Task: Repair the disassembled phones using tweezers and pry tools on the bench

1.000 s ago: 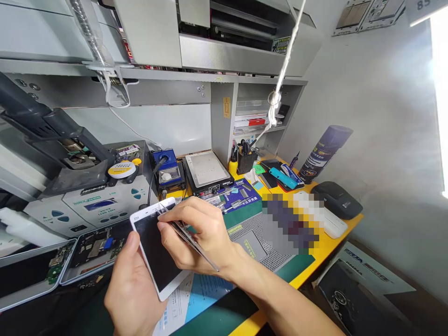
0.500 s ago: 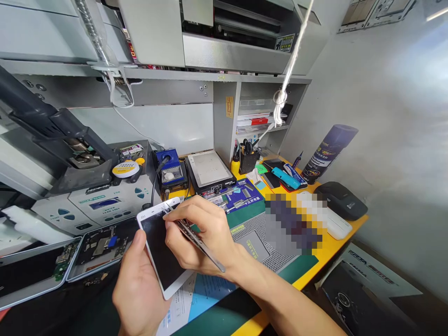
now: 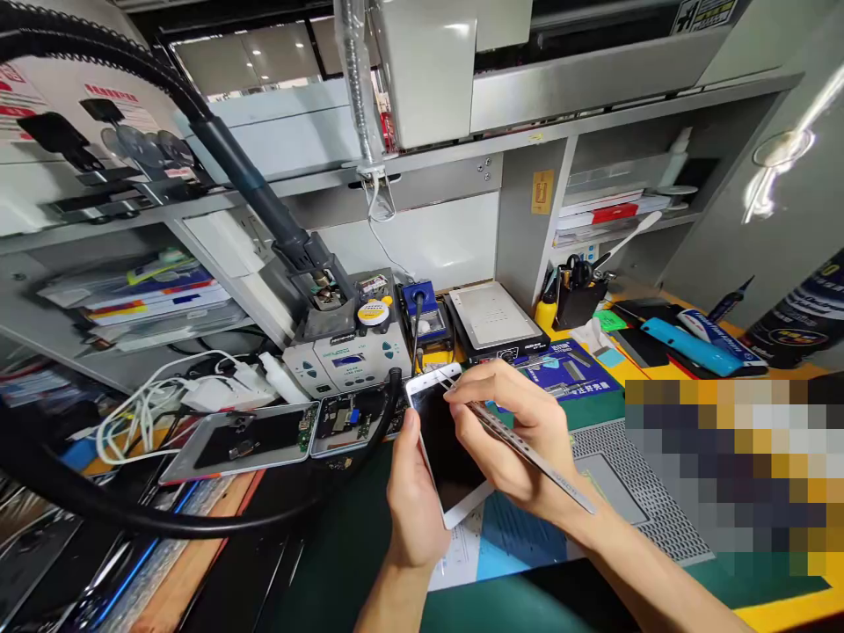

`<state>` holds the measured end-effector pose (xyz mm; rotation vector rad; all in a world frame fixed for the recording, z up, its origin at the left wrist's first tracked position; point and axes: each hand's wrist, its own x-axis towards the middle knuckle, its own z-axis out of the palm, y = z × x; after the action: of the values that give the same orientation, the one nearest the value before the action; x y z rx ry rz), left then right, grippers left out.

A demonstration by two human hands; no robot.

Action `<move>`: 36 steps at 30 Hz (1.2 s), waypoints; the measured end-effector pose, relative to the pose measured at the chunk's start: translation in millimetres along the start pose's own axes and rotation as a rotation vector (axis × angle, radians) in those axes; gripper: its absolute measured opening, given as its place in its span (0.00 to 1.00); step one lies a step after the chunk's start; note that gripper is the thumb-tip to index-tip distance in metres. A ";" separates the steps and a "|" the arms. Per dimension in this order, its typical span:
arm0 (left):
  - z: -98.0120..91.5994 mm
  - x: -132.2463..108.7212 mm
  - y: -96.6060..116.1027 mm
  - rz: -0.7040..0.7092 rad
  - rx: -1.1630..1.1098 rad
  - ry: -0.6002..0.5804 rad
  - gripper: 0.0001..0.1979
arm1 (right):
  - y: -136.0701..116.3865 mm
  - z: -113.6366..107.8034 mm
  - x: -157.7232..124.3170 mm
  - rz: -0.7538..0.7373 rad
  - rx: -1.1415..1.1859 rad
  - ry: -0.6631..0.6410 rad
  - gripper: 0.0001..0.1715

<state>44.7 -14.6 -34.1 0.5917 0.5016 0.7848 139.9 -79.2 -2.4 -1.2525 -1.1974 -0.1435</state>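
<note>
My left hand is closed on a white smartphone, its thumb along the left edge and its dark screen facing up. The phone tilts above the bench. Metal tweezers lie in my right hand, pinched between thumb and fingers. Their tips are at the phone's top edge, near the earpiece; whether they touch it I cannot tell. Behind the phone, an opened tablet-like device lies with its circuit boards exposed. Under my hands is a blue and white printed sheet on a green mat.
A grey rework station stands behind, its black hose looping across the left. Beside it are a blue soldering station and a flat heating plate. A tool cup and a spray can stand at right.
The camera view has swung left, so the bench appears shifted right and more of the left side shows. Both hands keep their hold on the phone and tweezers.
</note>
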 end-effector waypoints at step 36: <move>1.3 -7.9 7.8 -0.087 -0.087 -0.117 0.16 | -15.3 -0.9 1.5 -0.074 -0.047 0.107 0.12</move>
<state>36.7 -16.7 -26.5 0.5286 0.3815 0.6815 131.0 -85.1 8.7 -1.2261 -1.1535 -0.2910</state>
